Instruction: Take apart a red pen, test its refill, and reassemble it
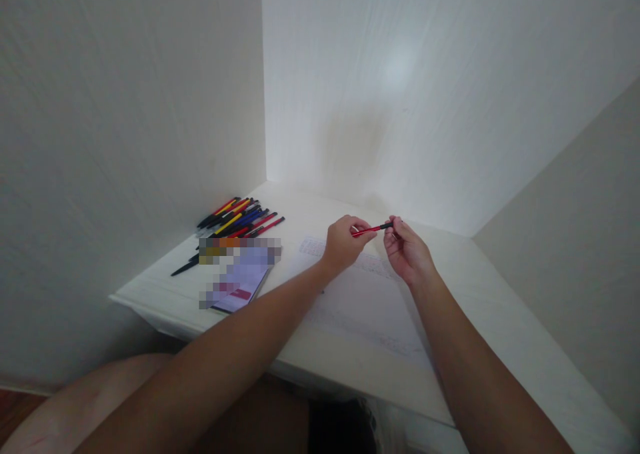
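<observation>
A slim red pen (371, 229) with a black end spans the gap between my two hands above the desk. Its red barrel is pinched in the fingers of my left hand (345, 242). At the black end, my right hand (406, 247) grips with thumb and fingertips, the other fingers curled in. Beneath both hands lies a sheet of paper (360, 301) with faint writing or print across its upper part and along its lower edge. My left forearm covers some of the sheet.
A pile of pens (235, 221) in red, yellow, blue and black lies at the desk's left. In front of it rests a phone (250, 274) with a lit, partly blurred screen. White walls (350, 74) enclose the white desk (165, 287) at the back and sides.
</observation>
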Available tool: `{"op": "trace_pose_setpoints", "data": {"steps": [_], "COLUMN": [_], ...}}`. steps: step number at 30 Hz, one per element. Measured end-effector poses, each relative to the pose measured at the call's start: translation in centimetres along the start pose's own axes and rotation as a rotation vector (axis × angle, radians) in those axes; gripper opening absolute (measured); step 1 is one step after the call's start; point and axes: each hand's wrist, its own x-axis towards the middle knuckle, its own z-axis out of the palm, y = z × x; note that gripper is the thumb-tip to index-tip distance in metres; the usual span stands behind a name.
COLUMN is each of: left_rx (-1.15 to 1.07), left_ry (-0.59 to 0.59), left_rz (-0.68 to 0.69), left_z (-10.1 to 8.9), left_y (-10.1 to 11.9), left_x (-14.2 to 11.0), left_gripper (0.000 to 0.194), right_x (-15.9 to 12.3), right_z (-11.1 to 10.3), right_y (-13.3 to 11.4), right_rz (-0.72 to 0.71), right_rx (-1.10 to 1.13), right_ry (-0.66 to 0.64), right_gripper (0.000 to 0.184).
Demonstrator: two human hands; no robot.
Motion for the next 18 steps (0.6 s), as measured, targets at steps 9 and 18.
{"op": "trace_pose_setpoints", "data": {"steps": [9,18], "left_rx": [-0.332,-0.37], "left_ry": [-0.211,-0.121], "left_rz": [-0.337,-0.334], "left_z": [-0.68,-0.36], "left_y": [-0.65,-0.76], "left_x": [0.73,0.85], "left_gripper": [0.036,0.031], "right_x": [0.11,0.5], "right_z": [-0.54,-0.81], "right_y": [-0.5,-0.36], "right_rz": [-0.076,-0.122], "right_rx": [-0.054,-0.066], "right_ry": [-0.059,-0.072], "right_gripper": [0.014,0.017]}}
